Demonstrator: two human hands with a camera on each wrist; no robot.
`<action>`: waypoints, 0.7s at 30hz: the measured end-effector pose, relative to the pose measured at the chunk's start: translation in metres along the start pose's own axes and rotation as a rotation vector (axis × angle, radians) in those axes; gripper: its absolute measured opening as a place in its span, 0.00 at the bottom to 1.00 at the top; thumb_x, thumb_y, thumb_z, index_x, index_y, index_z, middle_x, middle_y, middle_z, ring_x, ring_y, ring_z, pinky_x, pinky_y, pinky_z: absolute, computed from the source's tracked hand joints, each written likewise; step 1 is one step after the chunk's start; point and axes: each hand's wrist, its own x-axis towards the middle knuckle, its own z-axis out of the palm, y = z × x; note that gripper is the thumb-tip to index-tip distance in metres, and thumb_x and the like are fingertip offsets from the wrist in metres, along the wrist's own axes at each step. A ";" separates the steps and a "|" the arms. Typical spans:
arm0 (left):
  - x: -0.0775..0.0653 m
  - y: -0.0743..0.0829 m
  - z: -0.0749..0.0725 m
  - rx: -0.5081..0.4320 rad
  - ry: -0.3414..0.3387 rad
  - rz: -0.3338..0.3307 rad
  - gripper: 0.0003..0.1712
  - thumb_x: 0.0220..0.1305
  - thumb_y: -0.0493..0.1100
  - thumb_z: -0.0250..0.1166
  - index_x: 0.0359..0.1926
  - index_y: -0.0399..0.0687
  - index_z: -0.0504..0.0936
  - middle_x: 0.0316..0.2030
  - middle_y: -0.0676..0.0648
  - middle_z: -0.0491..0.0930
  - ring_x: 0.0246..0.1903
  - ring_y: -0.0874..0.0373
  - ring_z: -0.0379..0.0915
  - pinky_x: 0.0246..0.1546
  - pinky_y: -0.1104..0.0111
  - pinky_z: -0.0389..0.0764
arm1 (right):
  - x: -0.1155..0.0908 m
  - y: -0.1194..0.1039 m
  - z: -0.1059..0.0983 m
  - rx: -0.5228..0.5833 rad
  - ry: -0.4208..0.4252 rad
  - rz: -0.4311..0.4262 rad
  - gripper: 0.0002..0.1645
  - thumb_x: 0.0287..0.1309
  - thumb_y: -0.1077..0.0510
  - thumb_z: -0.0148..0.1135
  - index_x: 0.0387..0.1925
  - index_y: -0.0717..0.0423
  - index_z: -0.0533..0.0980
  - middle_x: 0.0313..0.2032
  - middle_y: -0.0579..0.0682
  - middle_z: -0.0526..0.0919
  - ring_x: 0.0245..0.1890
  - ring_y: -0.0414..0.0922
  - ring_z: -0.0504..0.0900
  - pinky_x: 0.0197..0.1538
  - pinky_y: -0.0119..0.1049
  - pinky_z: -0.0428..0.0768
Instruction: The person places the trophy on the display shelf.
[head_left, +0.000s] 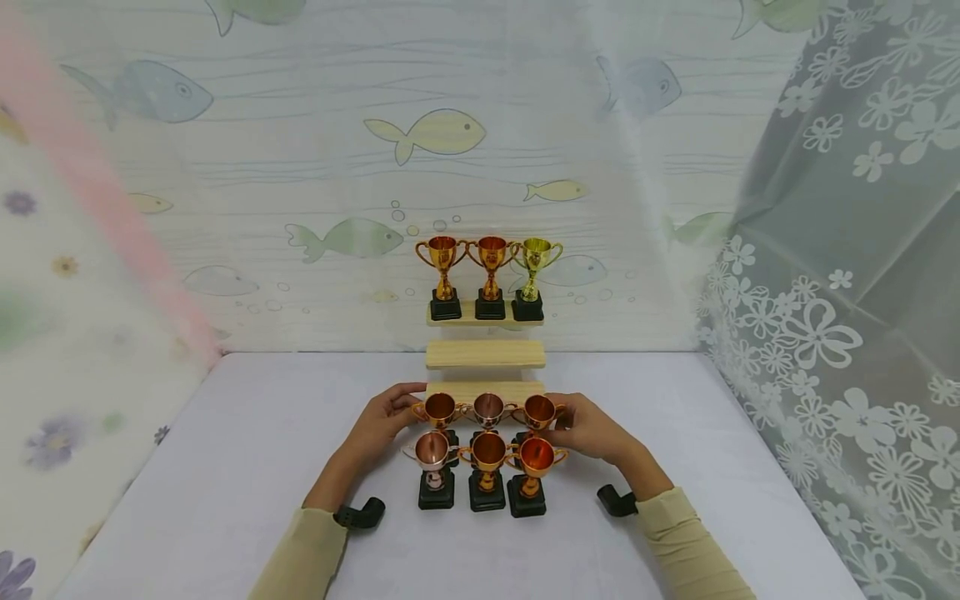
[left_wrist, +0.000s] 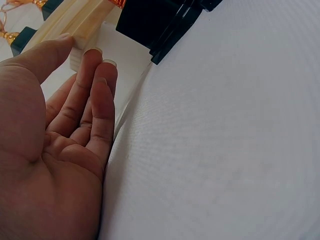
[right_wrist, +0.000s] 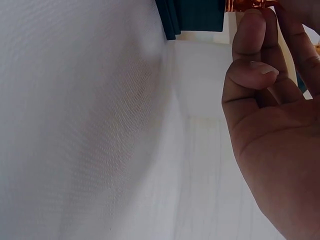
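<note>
My left hand [head_left: 384, 421] rests at the left end of the lowest wooden shelf [head_left: 480, 389]. Its thumb touches the wooden end [left_wrist: 87, 25] in the left wrist view; the other fingers are loosely bent beside it. With my right hand [head_left: 588, 425] I pinch the rear right bronze trophy [head_left: 538, 411], fingers at its stem. Other rear trophies, copper [head_left: 439, 408] and rose [head_left: 489, 408], stand beside it. In front are a rose trophy [head_left: 432, 454], a bronze one [head_left: 488, 454] and an orange-red one [head_left: 537, 458]. The front cups partly hide the rear bases.
On the top shelf [head_left: 470, 320] stand two copper trophies [head_left: 442, 258] and a gold one [head_left: 536, 265]. The middle shelf [head_left: 485, 354] lies below. White cloth covers the table [head_left: 285, 425]. A fish-patterned curtain [head_left: 262, 208] hangs behind, a flowered one [head_left: 847, 292] at right.
</note>
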 end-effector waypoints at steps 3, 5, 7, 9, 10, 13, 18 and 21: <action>-0.001 0.001 0.000 -0.005 -0.001 -0.003 0.27 0.68 0.51 0.66 0.66 0.55 0.73 0.45 0.47 0.85 0.46 0.55 0.82 0.49 0.68 0.78 | 0.000 -0.001 0.000 -0.008 0.000 0.005 0.19 0.59 0.67 0.66 0.51 0.48 0.80 0.46 0.52 0.85 0.41 0.46 0.81 0.46 0.41 0.80; -0.001 0.002 0.000 -0.009 -0.004 0.000 0.27 0.68 0.51 0.66 0.66 0.55 0.73 0.45 0.47 0.85 0.46 0.55 0.82 0.49 0.67 0.78 | 0.000 -0.003 -0.001 -0.004 0.002 0.018 0.19 0.60 0.66 0.66 0.52 0.48 0.80 0.46 0.53 0.85 0.42 0.46 0.82 0.47 0.41 0.81; -0.002 0.003 0.000 -0.008 -0.008 0.005 0.27 0.69 0.51 0.65 0.66 0.55 0.72 0.46 0.46 0.84 0.46 0.55 0.82 0.49 0.67 0.77 | -0.001 -0.005 -0.001 0.004 0.006 0.033 0.20 0.60 0.65 0.66 0.53 0.48 0.79 0.47 0.54 0.85 0.42 0.47 0.82 0.46 0.41 0.81; -0.002 0.004 -0.001 -0.008 -0.011 0.011 0.28 0.69 0.51 0.65 0.67 0.54 0.72 0.46 0.46 0.84 0.46 0.55 0.81 0.50 0.66 0.77 | -0.001 -0.007 -0.002 0.020 0.010 0.045 0.20 0.60 0.64 0.67 0.54 0.49 0.79 0.48 0.55 0.85 0.43 0.48 0.82 0.47 0.42 0.81; -0.002 0.004 -0.001 -0.008 -0.012 0.013 0.28 0.69 0.51 0.65 0.67 0.54 0.72 0.46 0.46 0.84 0.46 0.55 0.81 0.50 0.66 0.77 | -0.001 -0.008 -0.002 0.023 0.014 0.049 0.20 0.60 0.64 0.67 0.54 0.49 0.79 0.48 0.55 0.85 0.44 0.48 0.82 0.48 0.42 0.80; -0.002 0.004 -0.001 0.000 -0.012 0.016 0.28 0.69 0.50 0.65 0.67 0.54 0.72 0.46 0.45 0.84 0.47 0.55 0.81 0.51 0.64 0.77 | -0.002 -0.011 -0.003 0.035 0.025 0.049 0.20 0.60 0.64 0.68 0.54 0.52 0.79 0.49 0.58 0.85 0.46 0.49 0.83 0.49 0.41 0.80; -0.002 0.004 -0.001 -0.004 -0.013 0.014 0.28 0.69 0.51 0.65 0.67 0.54 0.72 0.46 0.46 0.84 0.47 0.55 0.81 0.50 0.65 0.78 | -0.003 -0.015 -0.005 0.041 0.058 0.049 0.20 0.60 0.64 0.68 0.54 0.53 0.79 0.49 0.61 0.84 0.47 0.48 0.83 0.50 0.40 0.80; -0.002 0.003 -0.001 -0.014 -0.017 0.010 0.27 0.69 0.51 0.65 0.66 0.55 0.72 0.46 0.46 0.84 0.47 0.55 0.82 0.50 0.67 0.78 | -0.004 -0.020 -0.007 0.063 0.066 0.044 0.19 0.60 0.63 0.68 0.54 0.54 0.79 0.48 0.64 0.84 0.48 0.50 0.83 0.52 0.45 0.79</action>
